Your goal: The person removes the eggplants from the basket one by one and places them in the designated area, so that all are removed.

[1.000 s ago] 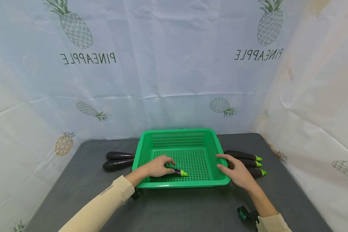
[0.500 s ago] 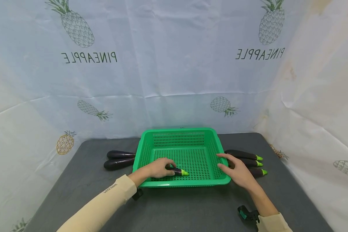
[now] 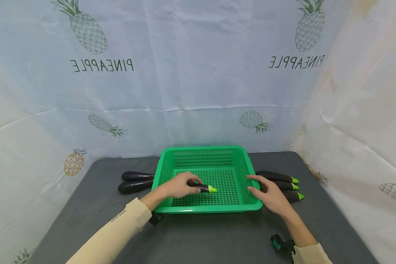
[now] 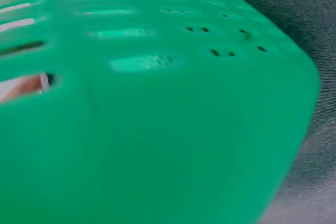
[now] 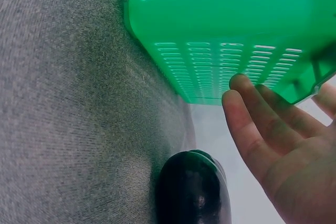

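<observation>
My left hand [image 3: 180, 185] reaches over the near left rim of a green plastic basket [image 3: 208, 209] and grips a dark purple eggplant [image 3: 202, 187] by its stem half. Its bright green cap points right, and the rest is hidden under the hand. The left wrist view is filled by the basket's outer wall [image 4: 157, 140]. On the right side, my right hand [image 3: 272, 196] holds the basket's rim, thumb and index finger over the edge. In the right wrist view, its other fingers [image 5: 273, 124] lie along the outside of the slotted wall.
Two eggplants [image 3: 135, 186] lie left of the basket, partly behind it. Several more with green caps [image 3: 293, 197] lie to the right, close to my right hand. Everything rests on a dark grey table [image 3: 198, 234]. A pineapple-print curtain [image 3: 198, 73] hangs behind.
My left hand has risen slightly inside the basket, and the eggplant has come up with it and shifted a little right. The right hand stays at the rim.
</observation>
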Tool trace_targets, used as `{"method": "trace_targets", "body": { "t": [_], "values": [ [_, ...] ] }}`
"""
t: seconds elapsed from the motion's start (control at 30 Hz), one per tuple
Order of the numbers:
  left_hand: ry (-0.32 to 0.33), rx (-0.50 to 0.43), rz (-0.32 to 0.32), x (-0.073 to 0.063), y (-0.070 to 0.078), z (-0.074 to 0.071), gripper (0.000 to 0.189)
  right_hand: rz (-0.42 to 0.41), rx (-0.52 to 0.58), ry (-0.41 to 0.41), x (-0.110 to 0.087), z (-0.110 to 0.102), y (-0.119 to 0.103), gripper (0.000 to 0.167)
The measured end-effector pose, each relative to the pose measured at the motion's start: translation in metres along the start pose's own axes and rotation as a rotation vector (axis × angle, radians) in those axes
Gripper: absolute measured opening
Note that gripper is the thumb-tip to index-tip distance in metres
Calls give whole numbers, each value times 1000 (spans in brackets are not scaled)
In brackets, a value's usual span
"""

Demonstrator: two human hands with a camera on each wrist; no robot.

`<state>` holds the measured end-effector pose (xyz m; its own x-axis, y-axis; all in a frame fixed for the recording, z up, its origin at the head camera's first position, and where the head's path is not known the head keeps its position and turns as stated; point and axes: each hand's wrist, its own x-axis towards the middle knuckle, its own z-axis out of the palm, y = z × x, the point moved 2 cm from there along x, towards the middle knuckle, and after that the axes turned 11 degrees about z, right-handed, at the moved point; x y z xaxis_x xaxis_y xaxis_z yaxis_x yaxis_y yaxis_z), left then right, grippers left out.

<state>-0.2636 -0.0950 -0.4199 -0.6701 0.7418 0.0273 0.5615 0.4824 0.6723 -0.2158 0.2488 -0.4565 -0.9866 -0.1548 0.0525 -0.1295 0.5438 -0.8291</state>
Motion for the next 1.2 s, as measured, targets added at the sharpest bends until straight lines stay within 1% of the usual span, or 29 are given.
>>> {"method": "trace_targets", "body": {
  "t": [0.07,0.17,0.33,0.53,0.73,0.87,1.03,1.2],
  "values": [
    [10,8,-7,-1,3,-2,26,-1,2,-1,0,0,0,46],
    [21,25,0,-4,6,-4,25,-4,3,0,0,0,0,46],
    [45,17,18,-13,9,-7,25,-4,4,0,0,0,0,46],
    [91,3,-4,-26,12,-14,25,-3,7,0,0,0,0,46],
    [138,9,-26,-39,15,-23,24,-6,7,-4,0,0,1,47],
    [166,6,-25,-44,19,-29,22,-9,2,-4,0,0,1,47],
    [186,27,-30,-52,25,-38,21,-11,-6,1,1,0,0,46],
    [209,44,-40,-64,24,-49,23,-5,-1,-3,1,0,0,47]
  ]
}}
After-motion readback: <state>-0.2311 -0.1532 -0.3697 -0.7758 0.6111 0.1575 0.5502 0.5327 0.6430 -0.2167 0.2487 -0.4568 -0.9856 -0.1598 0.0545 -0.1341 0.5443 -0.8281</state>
